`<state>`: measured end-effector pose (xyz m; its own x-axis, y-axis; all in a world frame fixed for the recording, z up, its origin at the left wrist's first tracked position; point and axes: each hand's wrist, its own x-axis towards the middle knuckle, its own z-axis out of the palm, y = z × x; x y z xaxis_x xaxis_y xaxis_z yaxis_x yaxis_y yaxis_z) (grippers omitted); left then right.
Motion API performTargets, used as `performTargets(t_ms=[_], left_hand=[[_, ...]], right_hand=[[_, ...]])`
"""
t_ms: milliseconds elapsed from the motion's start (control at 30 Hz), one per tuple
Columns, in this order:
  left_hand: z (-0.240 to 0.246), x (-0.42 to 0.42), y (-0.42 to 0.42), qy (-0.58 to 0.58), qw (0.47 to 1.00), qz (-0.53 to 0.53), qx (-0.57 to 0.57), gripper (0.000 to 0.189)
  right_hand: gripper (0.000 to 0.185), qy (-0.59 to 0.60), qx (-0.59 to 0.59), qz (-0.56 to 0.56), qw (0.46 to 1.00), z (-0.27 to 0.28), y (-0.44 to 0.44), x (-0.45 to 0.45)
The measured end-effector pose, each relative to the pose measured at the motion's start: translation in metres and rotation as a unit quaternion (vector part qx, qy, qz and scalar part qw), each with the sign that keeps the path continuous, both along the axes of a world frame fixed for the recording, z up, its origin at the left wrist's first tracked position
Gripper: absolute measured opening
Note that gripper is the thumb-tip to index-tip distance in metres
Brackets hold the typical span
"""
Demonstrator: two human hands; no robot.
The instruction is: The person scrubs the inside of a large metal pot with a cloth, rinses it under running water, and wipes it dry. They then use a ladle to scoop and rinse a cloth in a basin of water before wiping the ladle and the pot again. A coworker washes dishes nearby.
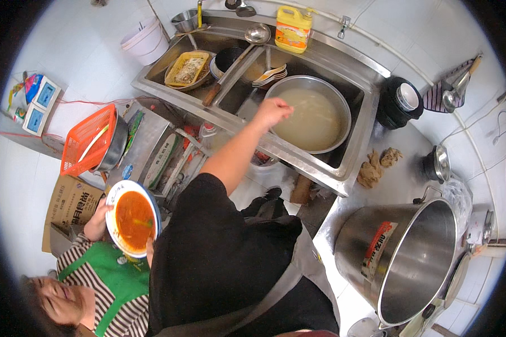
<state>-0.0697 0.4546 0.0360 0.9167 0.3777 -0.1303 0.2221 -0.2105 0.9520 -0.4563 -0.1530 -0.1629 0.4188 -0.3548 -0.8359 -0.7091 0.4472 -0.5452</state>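
My left hand (276, 111) is over the near left rim of a large metal basin (312, 113) of cloudy water in the right sink bowl. Its fingers are curled together, with nothing visible in them. Beside the basin, a stack of white dishes (270, 76) leans in the sink. A long-handled ladle (257, 34) lies across the sink divider. In the left sink bowl are a yellow plastic basket (188, 68) with food scraps and a dark bowl (231, 59). My right hand is out of view.
At left, a person in a green apron (109, 269) holds a white bowl of red soup (135, 221) close to my arm. A big steel pot (396, 257) stands at right. A yellow detergent jug (293, 29) is behind the sink; an orange basket (88, 141) is at left.
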Motion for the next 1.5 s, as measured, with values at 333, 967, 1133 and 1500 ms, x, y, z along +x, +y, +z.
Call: performTargets(t_ms=[333,967,1133,1500], left_hand=[[0.021,0.011,0.174,0.312,0.823,0.148,0.451,0.033],[0.027,0.036,0.085,0.097,0.984,0.143,-0.048,0.023],[0.018,-0.016,-0.038,0.048,0.969,0.095,-0.225,0.017],[-0.027,-0.016,-0.148,0.182,0.933,0.001,-0.311,0.018]], right_hand=[[0.027,0.039,-0.137,0.222,0.965,0.026,0.078,0.036],[0.025,-0.098,-0.134,0.306,0.937,0.135,0.135,0.110],[0.021,-0.212,-0.053,0.353,0.910,0.160,0.152,0.142],[0.053,-0.305,0.134,0.389,0.859,0.225,0.270,0.287]])
